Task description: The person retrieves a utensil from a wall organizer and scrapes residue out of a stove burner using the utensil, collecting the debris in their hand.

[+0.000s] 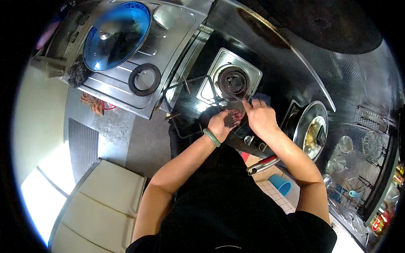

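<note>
My left hand, with a green bangle at the wrist, lies palm up just below the gas burner. Its fingers are extended, and a dark, soot-like patch covers the palm. My right hand is closed at the burner's lower edge, its index finger pointing toward the ring. Something thin seems to be between those fingertips, too small to name. The burner sits in a square metal drip tray. A pan support lies off the burner, tilted to the left. Dark cloth shows behind my right hand.
A lidded frying pan stands on the right, its handle projecting toward my body. On the left, the steel counter holds a blue-rimmed lid, a black ring and a scouring pad. Strainers lie at far right.
</note>
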A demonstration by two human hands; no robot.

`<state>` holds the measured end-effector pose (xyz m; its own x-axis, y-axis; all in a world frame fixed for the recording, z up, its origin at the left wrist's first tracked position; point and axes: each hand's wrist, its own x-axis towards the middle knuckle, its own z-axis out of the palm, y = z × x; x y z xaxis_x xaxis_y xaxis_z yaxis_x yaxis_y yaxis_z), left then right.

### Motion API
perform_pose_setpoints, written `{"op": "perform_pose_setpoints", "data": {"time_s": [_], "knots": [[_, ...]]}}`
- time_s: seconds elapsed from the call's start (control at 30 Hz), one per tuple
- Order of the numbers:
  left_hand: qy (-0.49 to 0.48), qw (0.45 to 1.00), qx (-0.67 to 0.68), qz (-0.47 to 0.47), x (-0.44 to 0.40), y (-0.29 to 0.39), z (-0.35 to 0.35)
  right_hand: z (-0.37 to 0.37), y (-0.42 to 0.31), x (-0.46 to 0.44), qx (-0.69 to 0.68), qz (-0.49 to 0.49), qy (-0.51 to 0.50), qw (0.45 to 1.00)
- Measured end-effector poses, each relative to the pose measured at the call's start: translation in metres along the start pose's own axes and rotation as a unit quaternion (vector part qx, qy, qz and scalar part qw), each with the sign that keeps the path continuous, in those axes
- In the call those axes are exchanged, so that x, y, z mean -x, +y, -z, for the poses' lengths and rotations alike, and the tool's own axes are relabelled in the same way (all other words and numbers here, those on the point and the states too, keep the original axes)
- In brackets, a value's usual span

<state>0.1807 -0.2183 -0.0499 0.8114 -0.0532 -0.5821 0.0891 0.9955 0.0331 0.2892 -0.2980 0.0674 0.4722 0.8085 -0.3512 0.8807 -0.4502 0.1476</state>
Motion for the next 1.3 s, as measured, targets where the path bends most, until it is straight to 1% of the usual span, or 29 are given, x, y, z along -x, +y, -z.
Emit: {"op": "perform_pose_setpoints", "data": {"time_s": [0.03, 0.17, 0.27, 0.33, 0.37, 0.43, 0.47, 0.5, 0.57, 0.6, 0.63, 0.77, 0.9, 0.97, 1.03, 1.1, 1.13, 1.23, 1.3], "knots": [[0.002, 1.000, -0.004, 0.003, 0.001, 0.001, -0.003, 0.000, 0.002, -0.003, -0.006, 0.010, 0.021, 1.000], [0.021, 1.000, -0.006, 0.003, 0.004, 0.005, -0.009, -0.005, 0.013, -0.010, 0.011, 0.023, 0.054, 0.998], [0.014, 1.000, -0.012, 0.008, -0.004, 0.001, -0.001, -0.001, 0.028, -0.006, 0.007, 0.034, 0.032, 0.999], [0.035, 0.999, -0.007, 0.007, -0.006, 0.001, -0.003, 0.003, 0.039, -0.005, 0.010, 0.034, 0.002, 0.999], [0.046, 0.999, -0.004, 0.004, -0.007, 0.002, -0.004, 0.000, 0.050, -0.007, 0.043, 0.054, 0.010, 0.998], [0.052, 0.999, 0.009, 0.000, -0.012, 0.001, -0.002, -0.001, 0.066, -0.009, 0.007, 0.067, 0.031, 0.997], [0.054, 0.998, 0.016, -0.002, -0.014, 0.000, -0.001, 0.001, 0.074, -0.011, -0.017, 0.064, 0.011, 0.998], [0.054, 0.998, 0.013, -0.004, -0.015, 0.001, -0.004, 0.002, 0.081, -0.013, -0.018, 0.075, 0.029, 0.997], [0.055, 0.998, 0.005, -0.005, -0.016, 0.001, -0.011, 0.000, 0.095, -0.019, -0.053, 0.034, -0.008, 0.998], [0.061, 0.998, 0.011, -0.009, -0.019, 0.000, -0.011, 0.011, 0.094, -0.022, -0.073, -0.001, -0.025, 0.997], [0.067, 0.998, 0.017, -0.013, -0.022, -0.001, -0.012, 0.014, 0.098, -0.026, -0.121, -0.033, -0.059, 0.990], [0.088, 0.995, 0.044, -0.029, -0.030, -0.003, -0.014, 0.011, 0.113, -0.041, -0.094, -0.004, -0.058, 0.994], [0.056, 0.996, 0.067, -0.028, -0.044, -0.008, -0.005, 0.016, 0.120, -0.051, -0.085, 0.030, -0.084, 0.992], [0.042, 0.997, 0.065, -0.027, -0.044, -0.004, -0.008, 0.015, 0.119, -0.052, -0.087, 0.028, -0.085, 0.992], [0.073, 0.996, 0.042, -0.034, -0.043, -0.002, -0.015, 0.009, 0.119, -0.057, -0.091, 0.038, -0.076, 0.992], [0.088, 0.995, 0.028, -0.035, -0.046, -0.003, -0.012, 0.004, 0.124, -0.063, -0.117, 0.034, -0.094, 0.988], [0.076, 0.996, 0.027, -0.039, -0.050, -0.003, -0.007, 0.001, 0.128, -0.066, -0.130, 0.031, -0.103, 0.986], [0.101, 0.994, 0.021, -0.032, -0.053, -0.002, -0.007, -0.008, 0.143, -0.077, -0.198, 0.063, -0.141, 0.968], [0.098, 0.995, 0.016, -0.026, -0.052, 0.000, -0.009, -0.012, 0.149, -0.083, -0.206, 0.091, -0.148, 0.963]]}}
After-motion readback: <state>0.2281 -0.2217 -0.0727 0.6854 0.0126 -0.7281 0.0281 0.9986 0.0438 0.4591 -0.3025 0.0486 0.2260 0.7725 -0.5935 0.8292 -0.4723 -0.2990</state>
